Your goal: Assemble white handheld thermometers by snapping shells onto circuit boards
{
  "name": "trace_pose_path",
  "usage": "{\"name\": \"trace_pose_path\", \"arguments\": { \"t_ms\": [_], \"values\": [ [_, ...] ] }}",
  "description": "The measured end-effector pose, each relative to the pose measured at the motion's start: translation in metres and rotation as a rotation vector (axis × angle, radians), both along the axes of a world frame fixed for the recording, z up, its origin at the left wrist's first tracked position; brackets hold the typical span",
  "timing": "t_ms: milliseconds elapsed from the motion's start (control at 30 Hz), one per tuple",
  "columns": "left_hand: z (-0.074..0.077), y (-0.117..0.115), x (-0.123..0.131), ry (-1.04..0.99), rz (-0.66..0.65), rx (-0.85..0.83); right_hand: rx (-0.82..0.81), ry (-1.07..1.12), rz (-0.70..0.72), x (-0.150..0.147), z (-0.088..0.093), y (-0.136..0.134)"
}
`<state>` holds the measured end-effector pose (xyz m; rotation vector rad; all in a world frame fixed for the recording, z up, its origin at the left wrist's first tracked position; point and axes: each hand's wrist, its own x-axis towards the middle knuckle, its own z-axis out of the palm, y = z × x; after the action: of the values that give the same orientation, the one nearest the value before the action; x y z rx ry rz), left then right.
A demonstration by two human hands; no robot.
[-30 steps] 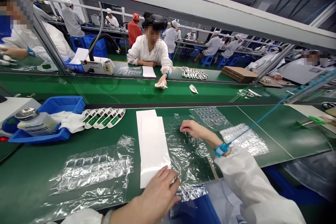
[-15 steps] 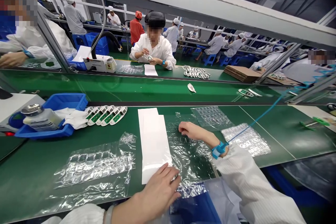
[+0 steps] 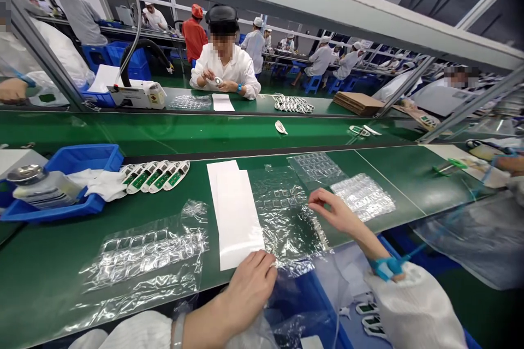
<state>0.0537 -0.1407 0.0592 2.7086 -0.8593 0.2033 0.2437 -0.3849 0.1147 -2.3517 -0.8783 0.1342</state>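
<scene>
My left hand [image 3: 251, 278] lies palm down with its fingers stretched out over the lower end of two overlapping white paper sheets [image 3: 239, 212]. To the right of the paper is a clear plastic sheet [image 3: 290, 229], with a few square clear pieces [image 3: 282, 202] showing near its upper part. Over that sheet's right side hovers my right hand [image 3: 331, 210], thumb and fingertips brought together; whatever is between them, if anything, is too small to make out. A blue wrist strap [image 3: 387, 268] with a cord circles the right wrist.
More clear sheets with square pieces lie left [image 3: 151, 253] and right [image 3: 364, 196]. White shells with green boards [image 3: 158, 176] stand in a row beside a blue tray [image 3: 92, 158] holding a metal-topped bottle [image 3: 43, 188]. A frame bar crosses above; a co-worker [image 3: 225, 68] sits opposite.
My right hand has moved right and back toward me, away from the square pieces, with its fingertips closed. My left hand stays on the paper. The view has shifted right.
</scene>
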Motion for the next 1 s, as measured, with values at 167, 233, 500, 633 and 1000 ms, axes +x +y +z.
{"name": "trace_pose_path", "arguments": {
  "t_ms": [167,233,500,633,1000],
  "values": [
    [0.027,0.009,0.016,0.117,0.067,-0.324,-0.086,0.158,0.014,-0.054,0.014,-0.041],
    [0.042,0.015,0.026,0.136,0.082,-0.407,-0.129,0.177,-0.013,-0.063,0.015,-0.049],
    [0.076,0.037,0.109,0.175,0.235,-0.603,0.209,0.028,-0.259,0.014,-0.003,-0.026],
    [0.074,0.052,0.156,0.155,0.335,-0.635,0.267,-0.010,-0.321,0.062,-0.011,0.003],
    [0.040,0.067,0.226,0.213,0.516,-0.652,0.245,-0.090,-0.353,0.118,-0.055,0.039]
  ]
}}
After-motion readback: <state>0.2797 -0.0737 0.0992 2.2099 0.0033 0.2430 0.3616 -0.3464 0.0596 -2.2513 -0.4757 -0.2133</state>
